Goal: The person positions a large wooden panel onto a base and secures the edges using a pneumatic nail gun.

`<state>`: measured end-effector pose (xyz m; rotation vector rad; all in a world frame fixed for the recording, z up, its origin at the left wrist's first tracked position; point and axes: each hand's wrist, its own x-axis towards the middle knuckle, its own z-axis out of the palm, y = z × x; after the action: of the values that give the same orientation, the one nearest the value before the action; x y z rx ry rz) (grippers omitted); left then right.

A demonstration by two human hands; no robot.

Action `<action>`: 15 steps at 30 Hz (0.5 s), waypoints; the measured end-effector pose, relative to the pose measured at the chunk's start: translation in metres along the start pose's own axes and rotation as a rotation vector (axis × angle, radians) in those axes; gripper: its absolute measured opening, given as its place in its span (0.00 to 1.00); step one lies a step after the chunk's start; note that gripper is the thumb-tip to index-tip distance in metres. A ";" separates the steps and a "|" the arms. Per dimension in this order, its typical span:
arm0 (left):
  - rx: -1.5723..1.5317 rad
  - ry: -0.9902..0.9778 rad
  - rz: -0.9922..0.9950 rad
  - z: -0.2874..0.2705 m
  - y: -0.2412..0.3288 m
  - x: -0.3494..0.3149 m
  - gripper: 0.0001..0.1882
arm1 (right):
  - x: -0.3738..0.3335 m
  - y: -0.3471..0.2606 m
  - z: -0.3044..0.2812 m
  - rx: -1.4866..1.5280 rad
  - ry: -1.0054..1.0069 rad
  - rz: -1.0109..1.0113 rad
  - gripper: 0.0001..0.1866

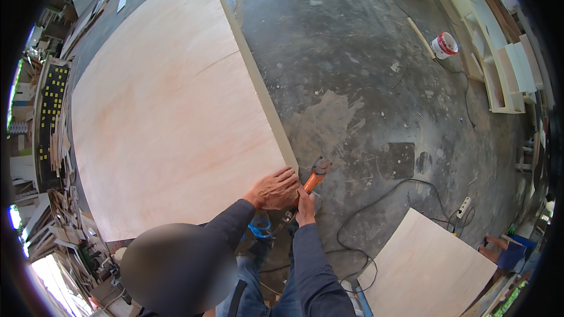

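Observation:
A large pale plywood panel (170,100) with a thick edge lies to the left. On its near right corner, my left hand (273,189) rests flat with the fingers stretched out. Just beside that corner, my right hand (305,206) is wrapped round an orange and black angle grinder (313,182). The grinder's round grey head points away from me and to the right, close to the panel's edge. Whether its disc touches the wood, I cannot tell. Below my hands hangs a loop of blue tubing or cord (259,226), partly hidden by my left sleeve.
A black cable (376,199) curls over the grey floor to a white power strip (463,208). A smaller plywood sheet (429,264) lies at the lower right. Farther off are a red and white bucket (445,45) and a wooden frame (479,41). Another person's leg (493,253) shows at right.

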<state>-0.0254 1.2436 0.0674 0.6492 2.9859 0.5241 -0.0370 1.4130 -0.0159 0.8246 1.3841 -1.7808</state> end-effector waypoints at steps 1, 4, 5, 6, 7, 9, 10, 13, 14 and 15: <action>0.003 0.033 -0.027 0.000 0.000 0.000 0.26 | 0.001 -0.002 0.000 -0.014 0.021 0.004 0.17; 0.018 0.049 -0.045 -0.002 -0.001 0.000 0.29 | -0.001 -0.005 0.000 -0.019 0.037 0.020 0.18; 0.025 0.041 -0.041 -0.002 -0.002 0.000 0.30 | 0.000 -0.005 -0.001 -0.014 0.033 0.026 0.19; 0.036 0.052 -0.036 -0.002 -0.002 0.000 0.29 | 0.000 -0.004 -0.001 -0.009 0.031 0.023 0.19; 0.046 0.063 -0.031 -0.001 -0.002 0.000 0.28 | 0.002 -0.003 -0.002 -0.004 0.029 0.019 0.19; 0.049 0.076 -0.022 0.000 -0.001 0.001 0.26 | 0.002 -0.003 -0.005 -0.009 0.026 0.017 0.20; 0.043 0.079 -0.019 0.000 -0.001 0.001 0.25 | 0.003 -0.003 -0.006 -0.017 0.022 0.017 0.20; 0.029 0.123 -0.022 0.005 0.001 -0.003 0.23 | 0.001 -0.004 -0.002 0.004 0.019 -0.010 0.20; 0.025 0.146 -0.021 0.006 0.001 -0.003 0.23 | 0.001 -0.003 -0.002 0.020 0.022 -0.027 0.20; 0.020 0.151 -0.021 0.007 0.001 -0.004 0.23 | 0.002 -0.002 -0.002 0.005 0.019 -0.030 0.20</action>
<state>-0.0208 1.2447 0.0609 0.6054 3.1391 0.5668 -0.0395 1.4151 -0.0172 0.8298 1.4117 -1.8041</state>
